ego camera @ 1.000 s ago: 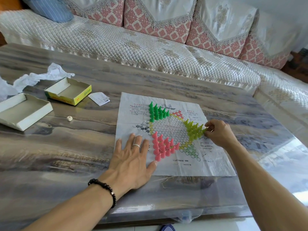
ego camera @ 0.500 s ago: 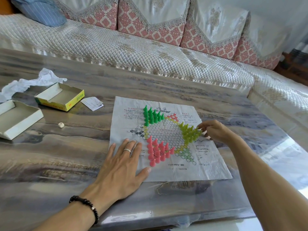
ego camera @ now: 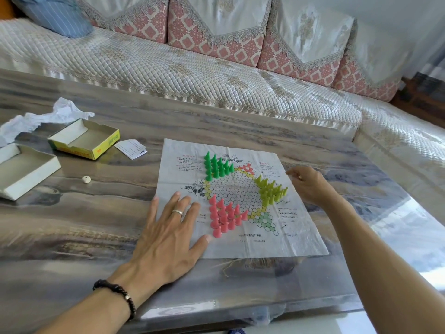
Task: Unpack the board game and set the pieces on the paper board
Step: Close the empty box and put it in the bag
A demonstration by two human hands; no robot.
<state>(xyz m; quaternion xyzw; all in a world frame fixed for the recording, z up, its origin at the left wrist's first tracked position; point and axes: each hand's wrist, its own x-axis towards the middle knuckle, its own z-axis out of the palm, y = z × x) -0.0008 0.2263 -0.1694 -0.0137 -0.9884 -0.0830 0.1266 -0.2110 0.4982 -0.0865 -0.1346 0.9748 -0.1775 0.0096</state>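
Note:
The paper board (ego camera: pixel 296 232) lies flat on the marbled table. Three clusters of cone pieces stand in its star points: green pieces (ego camera: pixel 218 166) at the far left, yellow-green pieces (ego camera: pixel 271 191) at the right, pink pieces (ego camera: pixel 224 215) at the near left. My left hand (ego camera: pixel 168 237) presses flat on the board's near-left part, fingers spread, thumb tip beside the nearest pink piece. My right hand (ego camera: pixel 310 186) hovers over the board's right margin, just right of the yellow-green cluster. Its fingers are loosely curled and hold nothing I can see.
At the left sit a yellow box tray (ego camera: pixel 84 141), a white box half (ego camera: pixel 24 172), crumpled white paper (ego camera: pixel 48 116), a folded slip (ego camera: pixel 131 148) and a small white die (ego camera: pixel 86 179). A quilted sofa (ego camera: pixel 192 73) runs behind the table. The table's front edge is near my wrists.
My right hand has come off the yellow-green pieces and drawn a little to the right. My left hand stays flat on the board.

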